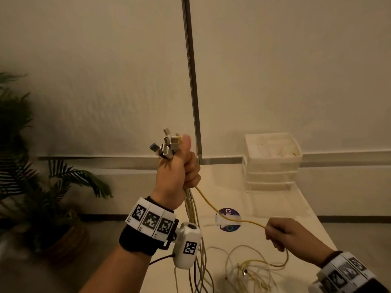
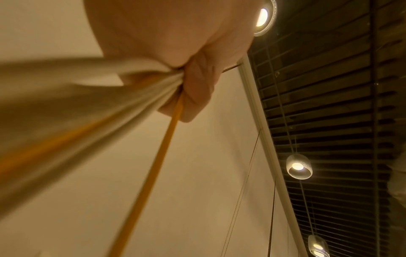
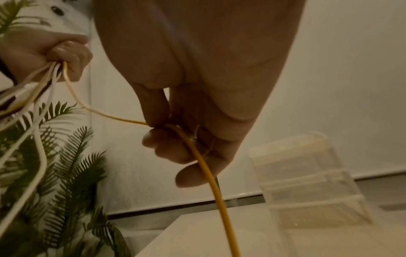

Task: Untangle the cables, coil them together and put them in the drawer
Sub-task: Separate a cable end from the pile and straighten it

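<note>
My left hand [image 1: 177,172] is raised above the table and grips a bundle of white and yellow cables [image 1: 191,205] in its fist. Several plug ends [image 1: 168,144] stick out above the thumb. The cables hang down to a loose tangle [image 1: 247,269] on the table. One yellow cable [image 1: 213,208] runs from the fist down to my right hand [image 1: 285,233], which pinches it in curled fingers [image 3: 167,139]. The left wrist view shows the cable bundle [image 2: 123,102] leaving the left hand [image 2: 197,90]. A white stacked drawer unit [image 1: 273,161] stands at the table's back right.
The white table [image 1: 275,212] carries a round blue sticker [image 1: 229,218]. A potted palm [image 1: 42,187] stands on the floor at left. A metal strip [image 1: 191,77] runs up the wall behind my left hand.
</note>
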